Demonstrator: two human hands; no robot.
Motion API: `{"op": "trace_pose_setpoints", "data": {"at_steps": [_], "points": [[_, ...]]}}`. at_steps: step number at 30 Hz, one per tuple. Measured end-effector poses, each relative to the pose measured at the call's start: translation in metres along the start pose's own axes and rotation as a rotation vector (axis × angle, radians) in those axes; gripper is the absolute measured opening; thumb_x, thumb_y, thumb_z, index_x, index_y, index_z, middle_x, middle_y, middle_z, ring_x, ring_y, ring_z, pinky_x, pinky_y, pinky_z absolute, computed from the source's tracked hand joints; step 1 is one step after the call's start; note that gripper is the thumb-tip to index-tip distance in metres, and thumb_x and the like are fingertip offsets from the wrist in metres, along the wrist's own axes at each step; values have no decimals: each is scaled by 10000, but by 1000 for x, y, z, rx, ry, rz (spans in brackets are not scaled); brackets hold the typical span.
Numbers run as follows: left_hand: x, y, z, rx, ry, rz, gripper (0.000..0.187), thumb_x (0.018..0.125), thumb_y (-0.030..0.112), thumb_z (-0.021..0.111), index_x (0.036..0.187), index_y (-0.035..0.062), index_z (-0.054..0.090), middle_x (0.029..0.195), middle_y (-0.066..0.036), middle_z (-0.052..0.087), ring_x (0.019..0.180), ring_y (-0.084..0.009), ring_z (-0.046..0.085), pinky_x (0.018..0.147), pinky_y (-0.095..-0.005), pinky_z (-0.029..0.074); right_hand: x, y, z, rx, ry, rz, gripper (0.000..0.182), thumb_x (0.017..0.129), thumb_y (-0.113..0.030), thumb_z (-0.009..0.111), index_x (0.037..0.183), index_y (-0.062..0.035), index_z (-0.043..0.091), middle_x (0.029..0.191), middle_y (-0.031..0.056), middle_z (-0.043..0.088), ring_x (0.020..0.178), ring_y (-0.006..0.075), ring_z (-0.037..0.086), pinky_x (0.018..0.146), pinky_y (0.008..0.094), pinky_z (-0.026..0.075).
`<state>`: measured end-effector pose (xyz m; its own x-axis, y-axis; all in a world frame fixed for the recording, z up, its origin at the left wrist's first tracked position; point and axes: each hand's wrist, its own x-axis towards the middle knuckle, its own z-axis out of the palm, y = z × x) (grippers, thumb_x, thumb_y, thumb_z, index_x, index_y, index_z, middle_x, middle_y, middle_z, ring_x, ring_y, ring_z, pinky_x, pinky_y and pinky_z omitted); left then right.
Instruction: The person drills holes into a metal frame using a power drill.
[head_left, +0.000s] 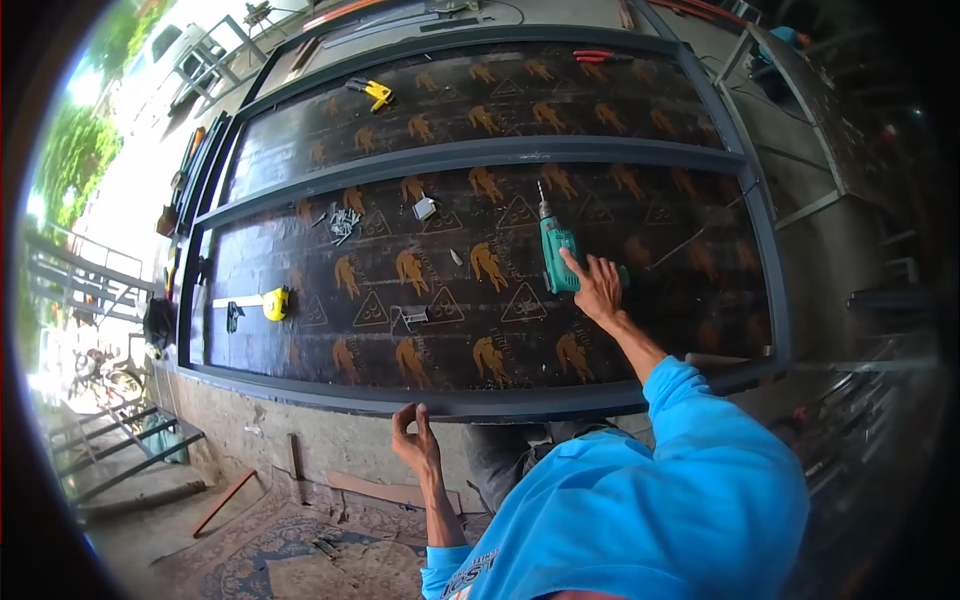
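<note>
Down in front of us lies a large dark panel (440,300) printed with orange figures and triangles, set inside a grey metal frame (480,152) whose crossbar splits it into a far half and a near half. We lean over the near rail of that frame in a bright blue sleeve (690,470).

Our right hand (598,288) reaches out over the near half of the panel, toward its right side, and rests on the green drill (556,258). The fingers are spread and laid against the drill's body rather than wrapped round it, so the hand is open and touching, not gripping. The drill lies flat on the panel with its bit pointing toward the crossbar.

Our left hand (415,435) sits at the near rail of the frame, about midway along it, with thumb and fingertips pinched together. We cannot tell whether anything small is held in that pinch.

Near the left edge of the panel lies a yellow tape measure (275,303) with its blade drawn out toward the frame. A small heap of screws (342,222) lies just below the crossbar, left of centre, and a little white box (424,208) lies near it to the right. A metal bracket (410,320) rests near the middle of the near half. On the far half, a yellow tool (375,93) lies toward the far left corner and red-handled pliers (598,56) at the far edge.
</note>
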<state>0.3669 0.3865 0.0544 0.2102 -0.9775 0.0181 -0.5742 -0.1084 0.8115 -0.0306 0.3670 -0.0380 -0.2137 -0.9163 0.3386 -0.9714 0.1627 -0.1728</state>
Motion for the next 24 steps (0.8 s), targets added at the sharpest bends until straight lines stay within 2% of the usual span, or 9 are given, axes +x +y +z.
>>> {"op": "trace_pose_setpoints", "data": {"at_steps": [4,6,9,14,16,17,19,22,24], "points": [[56,8,26,128,-175,31,227,854,247,713,847,24,673,815,-83,698,761,-143,637,716,-301,486,1,-6,13,9,26,129,1038,626,60,681,1491,-350,277,1097,174,557,920,346,541,822,473,416],[106,18,62,119,-416,139,220,811,256,726,895,60,672,824,-98,668,795,-294,606,764,-394,461,14,-15,12,-14,36,170,1042,625,62,681,1491,-351,275,1099,170,557,922,346,542,828,473,415],[180,77,127,167,-622,530,345,760,269,740,1036,86,642,919,-93,660,943,-297,594,870,-400,410,31,-16,17,-37,28,158,1048,630,66,680,1494,-357,263,1112,163,556,934,349,542,836,473,414],[285,156,279,182,-537,971,632,682,321,795,1204,68,543,1200,-157,587,1167,-325,523,1004,-442,356,44,-19,28,-57,8,183,1062,659,45,698,1506,-376,214,1131,157,550,967,348,544,852,476,412],[313,171,339,181,-395,1121,761,655,348,817,1282,65,492,1148,-193,630,1128,-350,574,1025,-485,337,42,-16,31,-42,1,201,1065,653,32,709,1504,-377,216,1142,158,548,973,346,544,859,478,411],[318,185,353,182,-396,1112,761,655,348,817,1282,65,492,1148,-193,630,1128,-350,574,1025,-485,337,41,-11,30,-28,-8,202,1067,648,19,720,1502,-378,218,1153,158,547,979,344,545,867,479,411],[326,217,368,488,-756,961,733,645,398,826,1230,50,554,1081,-191,661,1047,-353,621,962,-479,405,43,-1,31,-30,-30,181,1078,636,-5,745,1498,-383,221,1164,160,543,987,342,545,873,482,410],[331,237,394,717,-864,850,671,620,489,827,1087,38,657,982,-147,698,981,-335,652,863,-452,472,49,0,30,13,-42,155,1108,603,-52,794,1492,-390,225,1167,162,539,996,334,546,879,487,409],[328,234,399,708,-738,1008,625,621,533,811,976,30,700,940,-149,705,908,-312,679,746,-433,512,54,5,28,44,-31,130,1128,583,-76,819,1489,-393,227,1158,162,538,996,328,547,880,489,409]]}}
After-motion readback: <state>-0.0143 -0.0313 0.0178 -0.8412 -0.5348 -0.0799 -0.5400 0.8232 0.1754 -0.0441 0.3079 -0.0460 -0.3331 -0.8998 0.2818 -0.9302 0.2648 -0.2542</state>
